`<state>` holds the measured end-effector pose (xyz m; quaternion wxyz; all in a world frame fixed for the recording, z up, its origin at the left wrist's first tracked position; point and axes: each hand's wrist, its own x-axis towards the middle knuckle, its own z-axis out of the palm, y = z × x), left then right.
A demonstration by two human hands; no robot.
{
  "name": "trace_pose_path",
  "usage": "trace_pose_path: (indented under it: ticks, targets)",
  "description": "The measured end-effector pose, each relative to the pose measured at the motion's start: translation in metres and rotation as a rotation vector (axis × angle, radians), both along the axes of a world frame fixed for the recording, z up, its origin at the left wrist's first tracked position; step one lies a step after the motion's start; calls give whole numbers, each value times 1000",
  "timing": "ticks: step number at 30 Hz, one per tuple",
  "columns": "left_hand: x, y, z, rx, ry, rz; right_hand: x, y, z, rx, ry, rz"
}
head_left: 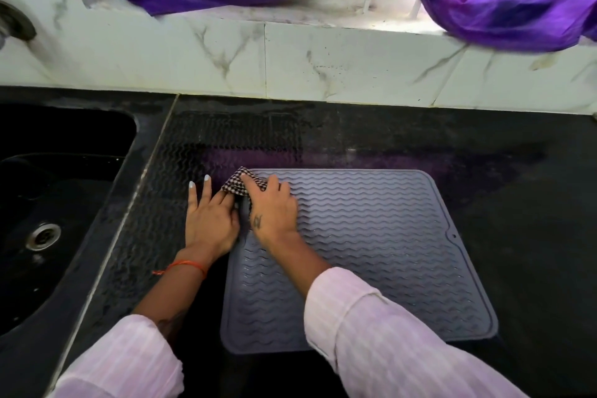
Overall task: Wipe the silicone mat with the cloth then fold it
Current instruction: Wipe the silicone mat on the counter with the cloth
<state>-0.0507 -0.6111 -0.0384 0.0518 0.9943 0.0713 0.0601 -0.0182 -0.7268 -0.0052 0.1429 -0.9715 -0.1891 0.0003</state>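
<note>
Head view: wiping step in hand; folding not begun. The silicone mat point(371, 252) lies flat on the dark desk point(484, 145), to the right of the sink point(48, 203). The right hand point(273, 208) presses the checked cloth point(243, 185) onto the mat's far left corner, fingers curled over it and grasping it. The left hand point(210, 220) rests flat just beside the mat's left edge, fingers released. Judgement: the next move calls for strokes across the uncovered ridges, left hand steadying the mat.
</note>
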Motion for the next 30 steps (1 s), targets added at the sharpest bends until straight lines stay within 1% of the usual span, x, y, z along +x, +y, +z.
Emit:
trace_pose_path:
  ticks: [3, 7, 13, 17, 20, 24, 27, 30]
  targets:
    - [0, 0, -2, -1, 1, -4, 10, -19, 1, -81, 1, -58]
    - [-1, 1, -3, -2, 12, 8, 22, -56, 1, -106, 30, -200]
    - [-2, 1, -5, 5, 11, 2, 40, -126, -1, -142, 13, -397]
    - [-1, 0, -4, 2, 18, 3, 48, -176, 3, -146, 29, -516]
    - [-2, 0, -3, -5, 22, 8, 51, -211, 5, -118, 12, -566]
    - [-2, 0, -3, 0, 42, 15, 51, -247, 7, -118, 21, -681]
    - [-1, 0, -3, 1, 39, 15, 51, -259, 13, -47, 20, -761]
    - [0, -1, 0, -9, 47, 21, 43, -243, 31, 140, -13, -860]
